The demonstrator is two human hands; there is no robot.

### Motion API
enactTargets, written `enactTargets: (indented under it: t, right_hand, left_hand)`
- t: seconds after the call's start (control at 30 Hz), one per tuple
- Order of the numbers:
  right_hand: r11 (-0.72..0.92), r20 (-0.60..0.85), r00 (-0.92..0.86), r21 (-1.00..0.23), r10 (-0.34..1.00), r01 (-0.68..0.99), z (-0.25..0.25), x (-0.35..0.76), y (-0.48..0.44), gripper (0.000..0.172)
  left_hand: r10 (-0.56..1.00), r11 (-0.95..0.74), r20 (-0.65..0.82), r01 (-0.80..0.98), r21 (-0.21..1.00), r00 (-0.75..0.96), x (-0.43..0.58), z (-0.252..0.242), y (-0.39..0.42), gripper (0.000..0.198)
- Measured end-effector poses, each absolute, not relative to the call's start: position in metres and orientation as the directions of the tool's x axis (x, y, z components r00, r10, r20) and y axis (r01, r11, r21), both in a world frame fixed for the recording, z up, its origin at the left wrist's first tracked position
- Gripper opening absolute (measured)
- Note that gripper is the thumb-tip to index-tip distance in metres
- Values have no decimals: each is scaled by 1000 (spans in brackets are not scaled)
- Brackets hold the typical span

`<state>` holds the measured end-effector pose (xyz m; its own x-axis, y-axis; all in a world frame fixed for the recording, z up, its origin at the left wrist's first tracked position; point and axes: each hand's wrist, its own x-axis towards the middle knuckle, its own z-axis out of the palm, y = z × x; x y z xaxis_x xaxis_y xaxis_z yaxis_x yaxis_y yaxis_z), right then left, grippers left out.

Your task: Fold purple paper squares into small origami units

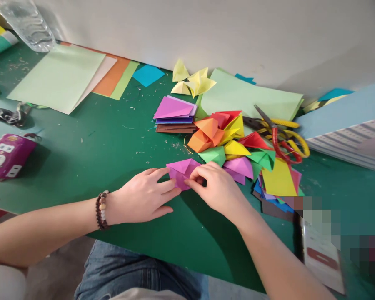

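Note:
A purple sheet of origami paper [181,168], partly folded with a triangular flap at its top, lies on the green table between my hands. My left hand [145,193] rests flat with its fingers stretched out, the fingertips on the paper's left edge. Thumb and forefinger of my right hand [217,185] pinch the paper's right side. Just beyond lies a heap of folded paper pieces in orange [206,135], yellow [236,149], green [213,156] and red. A folded light purple piece [239,168] sits right behind my right hand.
Stacked purple, blue and brown folded papers [175,109] lie behind my hands. Scissors [279,137] rest on the right, near a pile of coloured squares [278,177]. Large sheets [59,75], a clear bottle [26,23] and a purple socket block [11,156] occupy the left.

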<state>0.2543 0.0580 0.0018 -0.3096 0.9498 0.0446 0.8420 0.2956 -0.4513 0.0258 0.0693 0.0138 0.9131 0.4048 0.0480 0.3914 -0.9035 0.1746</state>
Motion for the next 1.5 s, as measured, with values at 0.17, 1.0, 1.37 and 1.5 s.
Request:
enactTargets:
  t: [0.17, 1.0, 1.37, 1.5]
  right_hand:
    - [269, 20, -292, -457, 956, 848, 4, 252, 58, 23]
    - [393, 178, -351, -453, 919, 800, 5, 262, 52, 8]
    - [454, 317, -452, 71, 834, 888, -10, 245, 19, 22]
    - [455, 317, -454, 76, 833, 887, -11, 237, 17, 24]
  left_hand:
    - [416, -901, 40, 405, 155, 909, 28, 14, 68, 46]
    - [303, -916, 87, 264, 302, 949, 27, 8, 86, 48]
    - [286, -944, 144, 253, 210, 948, 26, 3, 82, 56]
    - [292, -942, 152, 256, 215, 944, 26, 2, 81, 57]
